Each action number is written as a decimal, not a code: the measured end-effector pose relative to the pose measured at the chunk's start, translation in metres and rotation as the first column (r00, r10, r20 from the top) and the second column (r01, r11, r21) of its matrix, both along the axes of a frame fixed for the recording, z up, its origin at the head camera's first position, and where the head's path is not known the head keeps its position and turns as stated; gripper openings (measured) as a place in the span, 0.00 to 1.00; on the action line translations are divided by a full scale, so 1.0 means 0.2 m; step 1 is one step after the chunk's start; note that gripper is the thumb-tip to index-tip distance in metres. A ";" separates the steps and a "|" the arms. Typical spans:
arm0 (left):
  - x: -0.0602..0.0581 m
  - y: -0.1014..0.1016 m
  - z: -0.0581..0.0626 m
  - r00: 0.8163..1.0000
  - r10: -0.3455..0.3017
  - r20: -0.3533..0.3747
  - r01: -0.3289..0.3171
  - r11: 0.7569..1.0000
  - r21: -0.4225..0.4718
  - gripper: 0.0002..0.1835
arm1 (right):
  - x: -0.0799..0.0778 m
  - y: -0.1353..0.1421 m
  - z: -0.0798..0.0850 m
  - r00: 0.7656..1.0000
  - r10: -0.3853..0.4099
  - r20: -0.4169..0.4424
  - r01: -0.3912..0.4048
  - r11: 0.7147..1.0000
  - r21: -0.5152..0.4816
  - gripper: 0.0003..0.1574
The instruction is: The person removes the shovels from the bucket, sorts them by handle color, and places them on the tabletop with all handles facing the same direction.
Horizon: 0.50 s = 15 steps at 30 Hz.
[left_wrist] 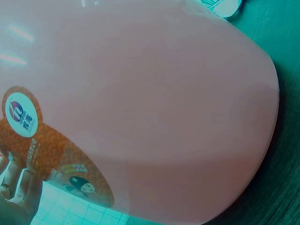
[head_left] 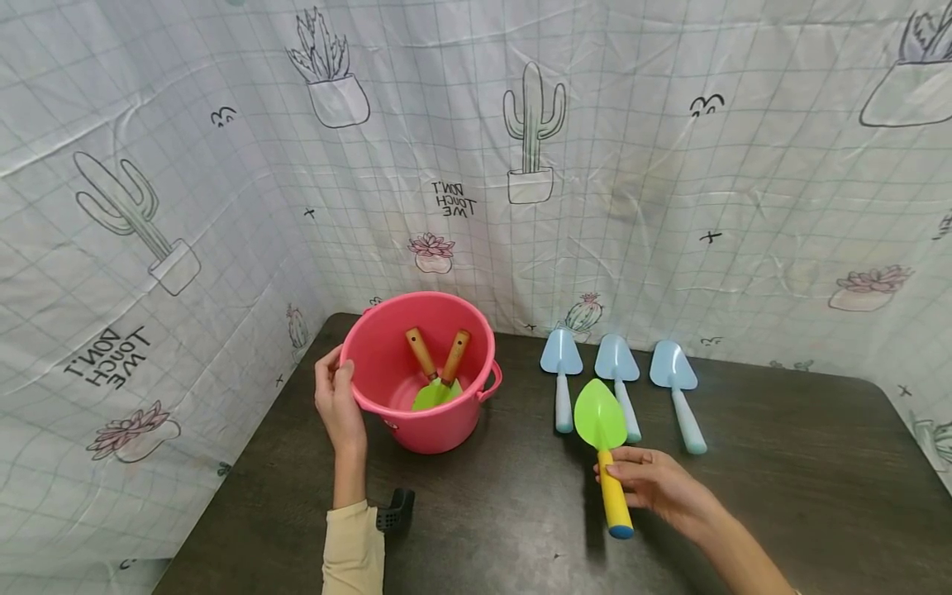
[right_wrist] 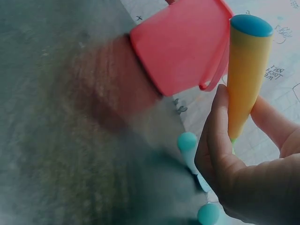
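My left hand (head_left: 340, 405) holds the rim of a pink bucket (head_left: 439, 430), its thumb over the edge and the other fingers outside. In the left wrist view that hand (left_wrist: 18, 192) shows beside the bucket's orange label (left_wrist: 70, 164). Inside the bucket lie two green tools with wooden handles (head_left: 455, 355); their blades overlap at the bottom. My right hand (head_left: 658, 483) pinches a toy trowel (head_left: 601, 417) by its yellow handle, the light green blade pointing away from me. The right wrist view shows thumb and fingers around the handle (right_wrist: 248, 75).
Three light blue trowels (head_left: 561, 355) lie in a row on the dark table (head_left: 483, 529), right of the bucket; the held trowel partly covers the middle one. A patterned cloth (head_left: 632, 231) hangs behind and at the left. A black strap (head_left: 396, 511) is on the left wrist.
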<state>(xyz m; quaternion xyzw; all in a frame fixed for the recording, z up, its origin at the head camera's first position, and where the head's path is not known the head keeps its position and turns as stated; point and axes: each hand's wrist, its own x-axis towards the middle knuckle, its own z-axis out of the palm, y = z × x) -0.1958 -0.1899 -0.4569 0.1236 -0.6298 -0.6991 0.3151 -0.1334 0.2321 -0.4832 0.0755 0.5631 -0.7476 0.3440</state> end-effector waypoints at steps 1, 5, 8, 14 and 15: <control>0.00 0.00 0.00 1.000 0.001 0.001 -0.001 1.000 -0.003 0.19 | 0.01 0.01 0.00 1.000 0.002 0.001 -0.002 1.000 0.007 0.20; 0.00 0.01 0.00 1.000 0.001 -0.002 -0.001 1.000 -0.003 0.19 | 0.04 0.02 -0.03 1.000 0.016 0.003 -0.016 1.000 0.006 0.21; 0.00 0.01 0.00 1.000 0.003 -0.005 -0.003 1.000 -0.002 0.19 | 0.05 0.03 -0.04 1.000 0.016 0.008 -0.016 1.000 0.014 0.21; 0.00 0.00 0.00 1.000 0.007 0.000 -0.007 1.000 -0.008 0.19 | 0.07 0.02 -0.05 1.000 0.006 0.019 -0.008 0.997 0.079 0.21; 0.00 0.00 0.00 1.000 0.006 0.002 -0.006 1.000 -0.010 0.19 | 0.07 0.02 -0.06 1.000 0.006 0.020 -0.008 0.996 0.089 0.21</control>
